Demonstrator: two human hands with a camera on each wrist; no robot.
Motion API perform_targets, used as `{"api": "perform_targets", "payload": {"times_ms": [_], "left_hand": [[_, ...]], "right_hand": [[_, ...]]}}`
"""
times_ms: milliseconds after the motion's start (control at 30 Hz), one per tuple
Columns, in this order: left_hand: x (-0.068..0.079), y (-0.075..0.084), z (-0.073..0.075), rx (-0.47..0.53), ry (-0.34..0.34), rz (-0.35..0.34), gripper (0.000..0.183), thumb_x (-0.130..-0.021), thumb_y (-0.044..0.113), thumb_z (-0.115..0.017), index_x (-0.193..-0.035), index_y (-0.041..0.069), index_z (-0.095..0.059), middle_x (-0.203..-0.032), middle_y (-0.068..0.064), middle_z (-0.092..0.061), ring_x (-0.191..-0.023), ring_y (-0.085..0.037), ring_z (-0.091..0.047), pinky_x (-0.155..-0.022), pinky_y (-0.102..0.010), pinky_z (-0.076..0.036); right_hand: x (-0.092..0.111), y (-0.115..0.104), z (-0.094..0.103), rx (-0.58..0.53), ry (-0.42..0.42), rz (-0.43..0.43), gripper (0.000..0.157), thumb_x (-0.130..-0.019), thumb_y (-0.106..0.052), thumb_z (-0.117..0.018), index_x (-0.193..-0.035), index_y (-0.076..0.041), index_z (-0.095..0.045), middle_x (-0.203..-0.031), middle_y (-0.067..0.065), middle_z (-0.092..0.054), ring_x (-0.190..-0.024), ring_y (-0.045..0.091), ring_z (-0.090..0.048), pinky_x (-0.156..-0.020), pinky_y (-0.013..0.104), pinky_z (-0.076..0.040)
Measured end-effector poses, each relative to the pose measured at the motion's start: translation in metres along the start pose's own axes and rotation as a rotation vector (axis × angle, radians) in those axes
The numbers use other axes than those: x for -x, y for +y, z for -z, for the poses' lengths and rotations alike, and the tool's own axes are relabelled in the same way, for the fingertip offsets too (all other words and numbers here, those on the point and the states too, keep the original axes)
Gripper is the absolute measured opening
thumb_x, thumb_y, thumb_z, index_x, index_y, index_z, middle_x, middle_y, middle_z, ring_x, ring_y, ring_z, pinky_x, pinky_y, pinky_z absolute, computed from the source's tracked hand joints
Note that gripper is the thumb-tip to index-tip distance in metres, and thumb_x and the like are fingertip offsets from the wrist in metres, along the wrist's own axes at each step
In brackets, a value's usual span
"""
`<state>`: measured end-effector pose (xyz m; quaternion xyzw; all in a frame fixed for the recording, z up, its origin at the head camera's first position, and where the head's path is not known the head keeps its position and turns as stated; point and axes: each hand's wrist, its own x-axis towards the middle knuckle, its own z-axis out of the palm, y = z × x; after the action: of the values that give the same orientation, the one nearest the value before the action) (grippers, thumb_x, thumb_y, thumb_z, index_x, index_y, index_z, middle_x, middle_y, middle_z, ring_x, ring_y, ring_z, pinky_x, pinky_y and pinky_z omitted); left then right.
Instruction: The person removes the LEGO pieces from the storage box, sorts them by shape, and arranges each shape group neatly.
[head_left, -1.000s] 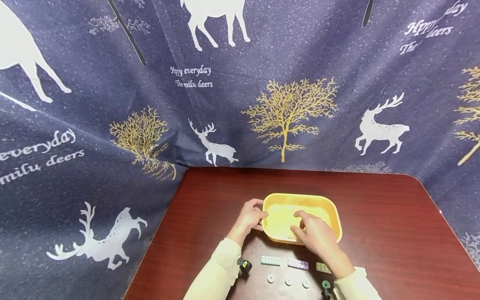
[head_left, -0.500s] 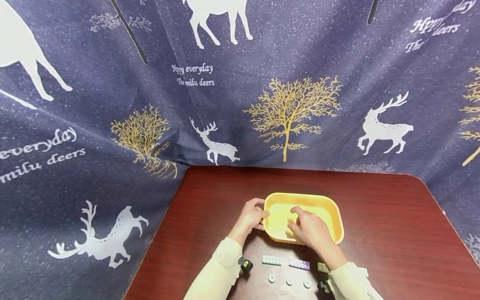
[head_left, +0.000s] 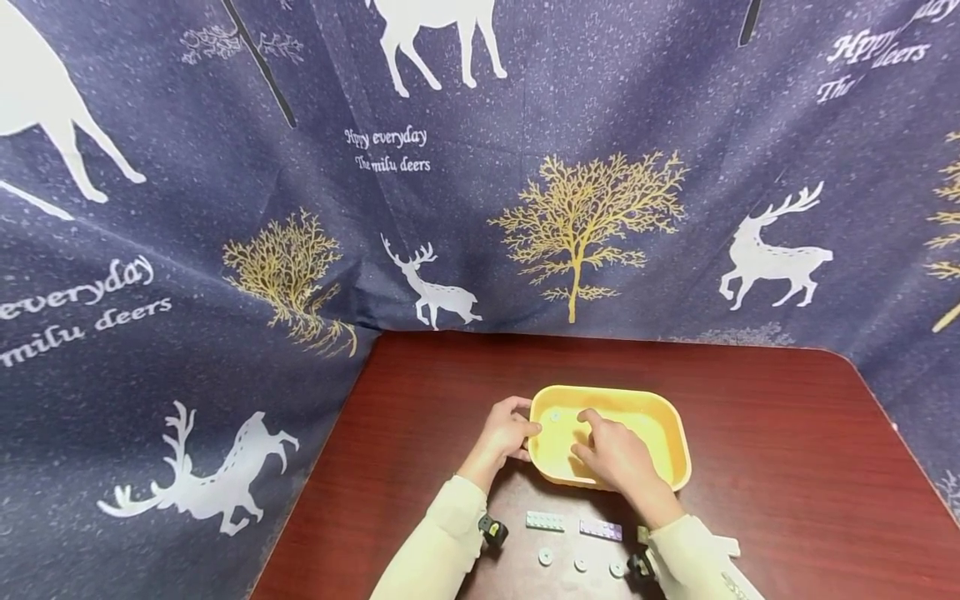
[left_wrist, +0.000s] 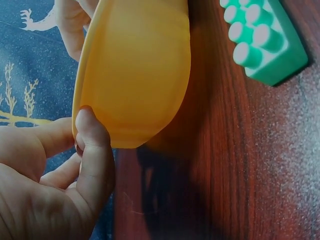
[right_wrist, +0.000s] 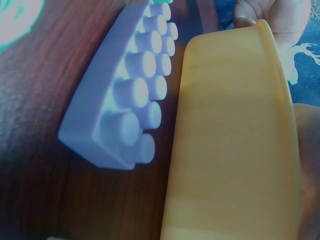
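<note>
A yellow plastic basin [head_left: 660, 408] stands on the table. My left hand [head_left: 502, 429] grips its left end, thumb over the rim and fingers outside, as the left wrist view shows up close with the thumb [left_wrist: 92, 135]. Inside the basin, near its far left corner, lies a small pale ring [head_left: 555, 416]. My right hand [head_left: 618, 454] reaches over the near rim into the basin. Its thumb and index finger are bent and apart, with nothing visible between them. In the right wrist view the basin's wall [right_wrist: 230, 135] hides most of that hand.
In front of the basin lie a green studded block [head_left: 545, 521], a purple one [head_left: 600, 529] and a light green one partly behind the right forearm. Several small rings [head_left: 545, 557] form a row nearer me. A patterned cloth [head_left: 465, 208] hangs behind the table.
My right hand has shifted slightly left and farther into the basin, toward the ring. The left hand keeps its grip on the rim. The head view has shifted a little.
</note>
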<state>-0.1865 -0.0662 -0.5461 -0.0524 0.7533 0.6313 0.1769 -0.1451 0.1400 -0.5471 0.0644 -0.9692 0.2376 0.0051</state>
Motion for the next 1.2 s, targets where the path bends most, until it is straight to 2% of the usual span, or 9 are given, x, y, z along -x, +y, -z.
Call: {"api": "perform_targets", "payload": {"times_ms": [500,867,1200], "left_hand": [[0.001,0.002,0.000,0.000,-0.001,0.002,0.048,-0.088,-0.003,-0.073,-0.133,0.003,-0.058,-0.085,-0.010,-0.065,-0.061,-0.022,-0.064,-0.042,-0.028,-0.057],[0.002,0.004,0.001,-0.004,-0.006,0.005,0.048,-0.087,-0.004,-0.072,-0.133,0.003,-0.059,-0.084,-0.010,-0.064,-0.061,-0.022,-0.064,-0.042,-0.028,-0.057],[0.001,0.004,0.001,-0.008,-0.005,0.007,0.049,-0.086,-0.004,-0.073,-0.133,0.003,-0.059,-0.083,-0.009,-0.065,-0.061,-0.022,-0.064,-0.042,-0.027,-0.057]], "right_hand": [[-0.016,0.000,-0.012,0.010,-0.059,-0.020,0.052,-0.083,-0.034,-0.080,-0.126,-0.012,-0.061,-0.073,-0.004,-0.061,-0.070,0.020,-0.061,-0.060,0.042,-0.055],[-0.029,-0.004,-0.016,0.011,-0.061,0.005,0.049,-0.084,-0.032,-0.078,-0.125,-0.011,-0.061,-0.071,-0.001,-0.057,-0.071,0.022,-0.059,-0.062,0.044,-0.055],[-0.044,-0.007,-0.020,0.037,-0.050,0.007,0.046,-0.084,-0.031,-0.077,-0.123,-0.013,-0.061,-0.079,0.006,-0.064,-0.079,0.032,-0.067,-0.061,0.048,-0.056]]}}
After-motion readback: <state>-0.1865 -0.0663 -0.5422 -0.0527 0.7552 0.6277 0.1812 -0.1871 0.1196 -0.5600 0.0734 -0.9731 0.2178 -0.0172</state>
